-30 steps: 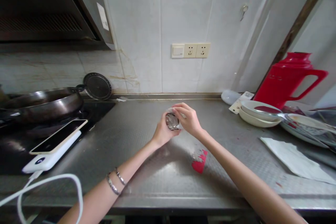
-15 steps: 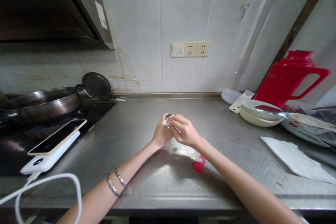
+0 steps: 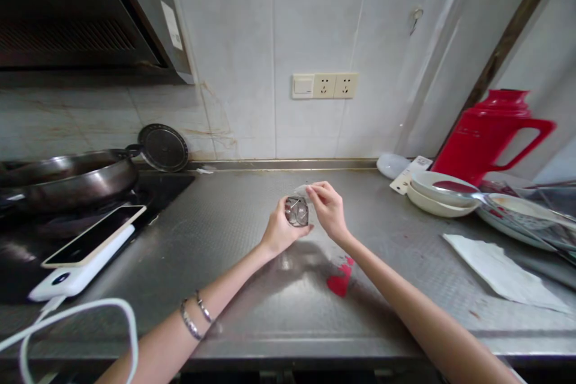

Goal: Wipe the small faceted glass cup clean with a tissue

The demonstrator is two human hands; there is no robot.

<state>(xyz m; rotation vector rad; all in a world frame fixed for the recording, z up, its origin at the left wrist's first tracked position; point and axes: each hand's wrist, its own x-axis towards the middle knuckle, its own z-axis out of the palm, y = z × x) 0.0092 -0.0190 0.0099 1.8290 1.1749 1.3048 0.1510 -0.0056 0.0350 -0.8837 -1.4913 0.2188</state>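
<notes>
Above the middle of the counter, my left hand [image 3: 279, 231] grips a small dark-rimmed object [image 3: 297, 212] with a shiny, criss-crossed face by its edges, thumb below and fingers at the side. Its exact kind I cannot make out. Beside it, my right hand [image 3: 328, 209] pinches a thin whitish piece, like tissue [image 3: 301, 191], between thumb and fingertips. That piece reaches over the object's upper edge; whether they touch is unclear. Two silver bracelets [image 3: 191, 319] circle my left wrist area.
The metal counter [image 3: 234, 204] bears a red patch [image 3: 339, 283]. Rightward lie a white paper sheet [image 3: 499, 270], stacked bowls [image 3: 443, 201] and a red thermos [image 3: 488, 138]. Leftward, a pan [image 3: 85, 177] sits on the stove; a phone [image 3: 96, 234] rests on a power bank [image 3: 63, 282] with a white cable.
My hands, together before, have parted. The right has moved right and slightly up with the whitish piece. The left has turned so that the object's criss-crossed face shows.
</notes>
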